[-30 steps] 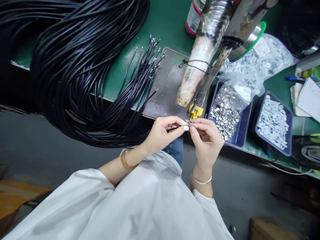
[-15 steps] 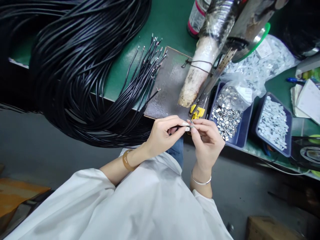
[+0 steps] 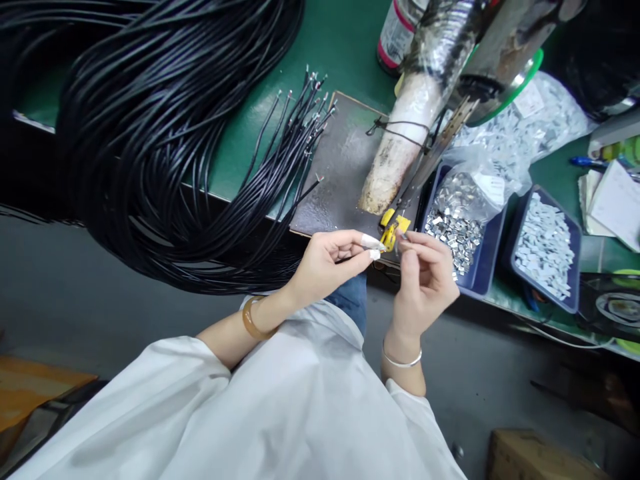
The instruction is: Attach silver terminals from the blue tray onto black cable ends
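Observation:
My left hand (image 3: 333,263) is closed in a pinch at the bench's front edge, thumb and forefinger nearly together. What lies between its white-tipped fingers is too small to make out. Close by on the right, my right hand (image 3: 425,273) also pinches, with a tiny thing at its fingertips that I cannot name. Just beyond both hands is a yellow tool part (image 3: 393,230) under a soldering-iron-like metal arm, on a dark board (image 3: 333,167). Left of the hands, a bundle of black cables (image 3: 265,180) ends in stripped tips lying over the board.
A wrapped tube (image 3: 395,147) slants above the board. Blue trays hold small metal pieces (image 3: 457,240) and pale pieces (image 3: 545,247) at the right. Behind them sit clear plastic bags (image 3: 535,127). A jar (image 3: 395,40) stands at the back of the green bench (image 3: 350,40).
My hands were together at the fingertips; the right hand has drawn a little away to the right, leaving a gap. The left hand has hardly moved.

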`<action>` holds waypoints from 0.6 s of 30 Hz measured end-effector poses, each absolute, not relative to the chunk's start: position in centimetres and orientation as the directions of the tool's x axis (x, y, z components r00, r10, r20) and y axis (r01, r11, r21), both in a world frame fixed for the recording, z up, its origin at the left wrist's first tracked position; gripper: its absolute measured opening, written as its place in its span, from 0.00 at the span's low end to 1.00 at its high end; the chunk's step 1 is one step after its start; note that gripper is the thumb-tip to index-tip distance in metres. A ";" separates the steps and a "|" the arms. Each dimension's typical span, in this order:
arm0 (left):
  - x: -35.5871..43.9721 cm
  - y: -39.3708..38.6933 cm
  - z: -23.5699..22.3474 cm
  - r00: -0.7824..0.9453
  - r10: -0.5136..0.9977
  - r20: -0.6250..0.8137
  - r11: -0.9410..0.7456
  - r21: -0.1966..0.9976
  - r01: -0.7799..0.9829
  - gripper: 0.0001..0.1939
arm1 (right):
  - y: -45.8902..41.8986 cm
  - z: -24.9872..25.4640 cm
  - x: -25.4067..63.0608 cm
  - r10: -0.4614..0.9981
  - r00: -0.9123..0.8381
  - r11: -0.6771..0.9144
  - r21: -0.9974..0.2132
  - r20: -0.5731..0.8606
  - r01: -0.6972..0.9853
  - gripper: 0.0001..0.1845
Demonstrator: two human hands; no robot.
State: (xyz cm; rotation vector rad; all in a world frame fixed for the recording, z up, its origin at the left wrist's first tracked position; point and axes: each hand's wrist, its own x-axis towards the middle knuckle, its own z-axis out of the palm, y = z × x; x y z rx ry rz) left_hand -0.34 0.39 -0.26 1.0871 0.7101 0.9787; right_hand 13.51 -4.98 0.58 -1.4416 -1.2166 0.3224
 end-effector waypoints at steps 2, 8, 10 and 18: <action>-0.2 0.7 -0.1 0.407 0.910 -0.077 0.215 0.928 -0.306 0.05 | -5.2 1.0 13.3 0.734 0.408 0.233 -0.765 0.543 0.600 0.08; -0.2 1.5 0.3 0.466 0.877 -0.119 0.285 0.909 -0.304 0.04 | -5.5 0.5 13.2 0.690 0.169 0.361 -0.537 0.704 0.762 0.11; -0.2 1.5 0.3 0.469 0.875 -0.120 0.285 0.911 -0.299 0.05 | -5.3 0.1 13.2 0.702 0.210 0.372 -0.602 0.680 0.707 0.11; -0.2 1.7 0.3 0.446 0.891 -0.078 0.221 0.935 -0.279 0.07 | -4.9 -0.3 14.0 0.762 0.225 0.302 -0.641 0.607 0.706 0.06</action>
